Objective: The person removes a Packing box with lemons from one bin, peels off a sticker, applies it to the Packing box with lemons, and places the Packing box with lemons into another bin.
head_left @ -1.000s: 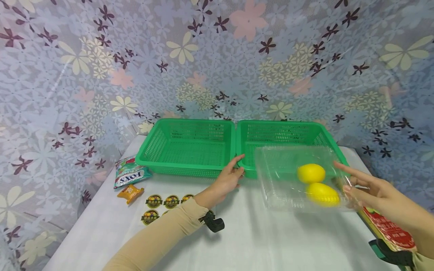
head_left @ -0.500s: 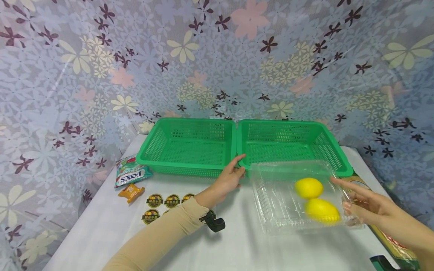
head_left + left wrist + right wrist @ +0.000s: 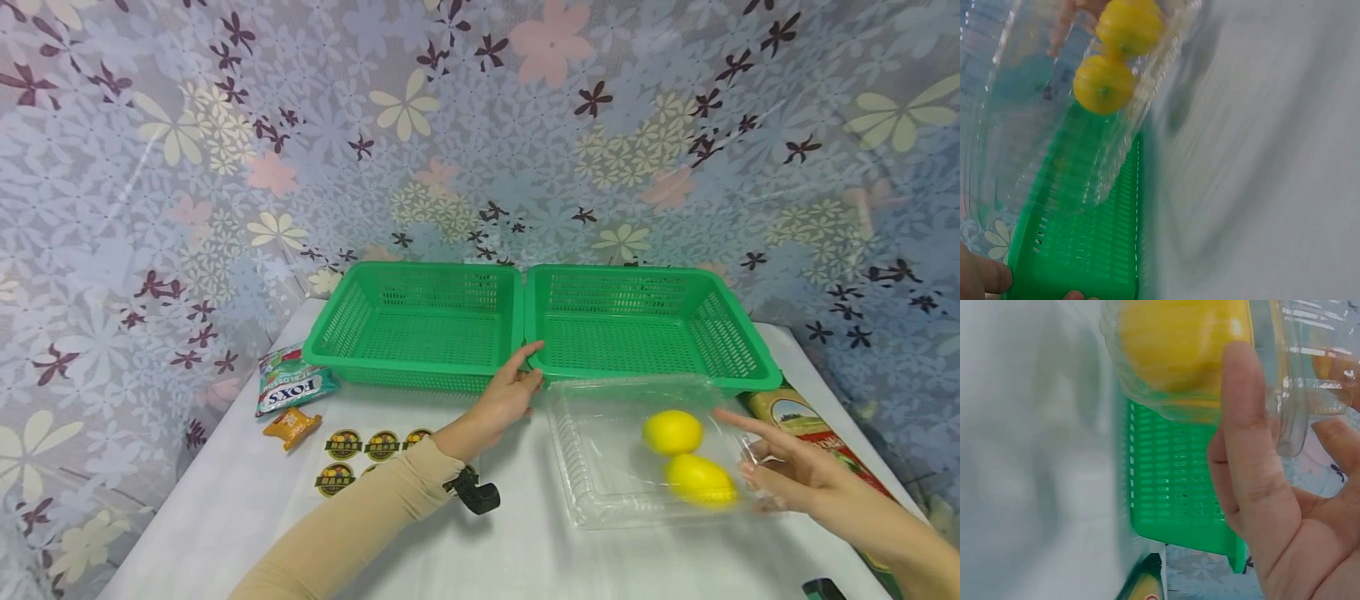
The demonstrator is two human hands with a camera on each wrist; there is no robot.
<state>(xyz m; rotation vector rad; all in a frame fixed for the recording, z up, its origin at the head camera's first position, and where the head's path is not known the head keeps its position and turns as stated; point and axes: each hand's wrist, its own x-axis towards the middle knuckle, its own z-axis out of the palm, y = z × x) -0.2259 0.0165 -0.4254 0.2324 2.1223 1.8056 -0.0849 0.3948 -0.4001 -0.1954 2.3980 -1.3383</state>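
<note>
My right hand [image 3: 813,483] pinches the right side of a clear plastic clamshell box [image 3: 600,467], its index finger stretched along the top. Two yellow lemons [image 3: 673,432] lie inside, near that hand. The box is raised over the white table, in front of the right green basket [image 3: 645,377]; its lid looks closed. My left hand [image 3: 501,400] grips the rim where the right basket meets the left green basket [image 3: 412,371]. In the left wrist view, fingers [image 3: 994,275] touch the basket's edge. In the right wrist view, the thumb [image 3: 1244,394] presses against the box wall.
To the left lie a Fox's candy bag [image 3: 292,383] and a small orange packet [image 3: 292,427]. A sheet of round fruit stickers [image 3: 343,444] is partly behind the left forearm. At right, a red and gold bag [image 3: 795,417] lies beyond the box. A floral curtain [image 3: 480,150] hangs behind.
My right hand has brought the box with the lemons down and toward me, then slightly left, uncovering the right basket. The left hand stays at the baskets.
</note>
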